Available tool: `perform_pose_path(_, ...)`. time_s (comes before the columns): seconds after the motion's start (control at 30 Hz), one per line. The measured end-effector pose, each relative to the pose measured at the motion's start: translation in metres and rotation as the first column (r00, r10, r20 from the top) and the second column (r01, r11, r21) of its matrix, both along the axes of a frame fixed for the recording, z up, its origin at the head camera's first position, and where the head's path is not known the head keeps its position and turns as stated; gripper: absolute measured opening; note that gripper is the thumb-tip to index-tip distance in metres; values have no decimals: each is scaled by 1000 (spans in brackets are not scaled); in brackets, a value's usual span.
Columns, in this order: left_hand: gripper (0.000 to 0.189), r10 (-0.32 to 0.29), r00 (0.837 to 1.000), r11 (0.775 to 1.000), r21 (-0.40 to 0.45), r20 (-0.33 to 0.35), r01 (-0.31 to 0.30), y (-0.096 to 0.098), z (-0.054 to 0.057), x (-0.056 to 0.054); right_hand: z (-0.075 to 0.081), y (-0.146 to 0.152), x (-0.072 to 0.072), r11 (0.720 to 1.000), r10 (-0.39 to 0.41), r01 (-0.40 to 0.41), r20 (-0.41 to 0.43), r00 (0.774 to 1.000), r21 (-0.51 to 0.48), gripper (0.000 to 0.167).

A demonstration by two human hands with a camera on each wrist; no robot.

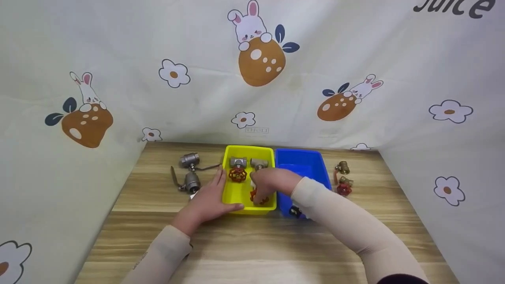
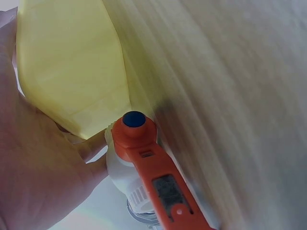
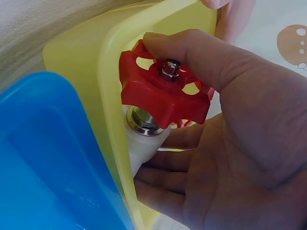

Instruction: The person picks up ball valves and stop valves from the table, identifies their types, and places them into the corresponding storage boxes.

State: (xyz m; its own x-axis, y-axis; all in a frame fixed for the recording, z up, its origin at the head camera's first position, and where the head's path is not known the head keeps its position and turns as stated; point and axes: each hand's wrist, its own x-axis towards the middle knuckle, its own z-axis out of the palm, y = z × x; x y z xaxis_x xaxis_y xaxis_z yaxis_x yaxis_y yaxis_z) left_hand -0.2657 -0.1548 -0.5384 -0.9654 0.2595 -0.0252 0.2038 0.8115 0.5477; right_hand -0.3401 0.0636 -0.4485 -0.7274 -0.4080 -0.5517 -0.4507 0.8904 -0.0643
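Note:
My right hand (image 1: 272,179) is inside the yellow bin (image 1: 236,201). In the right wrist view its thumb presses on the red handwheel of a white gate valve (image 3: 165,91), with curled fingers round the lower side. Behind it in the bin lie a metal gate valve with a dark red handwheel (image 1: 238,174) and another metal valve (image 1: 259,162), partly covered by the hand. My left hand (image 1: 207,199) rests against the bin's left side, fingers straight, thumb along the front rim. Close to those fingers is a white valve with an orange lever (image 2: 158,177), mostly hidden in the head view.
Right of the yellow bin stands a blue bin (image 1: 302,156), with a black part (image 1: 295,211) at its front. Two metal lever valves, one upper (image 1: 190,159) and one lower (image 1: 192,181), lie at left. Small brass valves (image 1: 344,167) lie at right. Patterned cloth walls surround the table.

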Motion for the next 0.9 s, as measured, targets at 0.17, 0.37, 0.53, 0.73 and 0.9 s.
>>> perform_pose_path(0.17, 133, 0, 1000, 1000, 9, -11, 0, 0, -1, -1, -6, 0, 2, 1000, 19, -19, -24, 1000, 14, 74)
perform_pose_path(0.37, 134, 0, 1000, 1000, 12, -11, 0, 0, -2, -1, -8, -3, 3, 999, 2, -2, -7, 1000, 48, 72)
perform_pose_path(0.53, 134, 5, 1000, 1000, 16, -7, -5, 0, -2, -1, -10, -4, 5, 998, 7, -7, -3, 1000, 70, 80)
perform_pose_path(0.73, 134, 2, 1000, 1000, 12, -5, -2, 0, -2, -1, -12, -5, 6, 998, 8, -8, -7, 1000, 69, 82)
perform_pose_path(0.9, 134, 4, 1000, 1000, 19, 0, -4, 0, -2, -1, -11, -8, 8, 996, -33, 32, 9, 999, 86, 81)
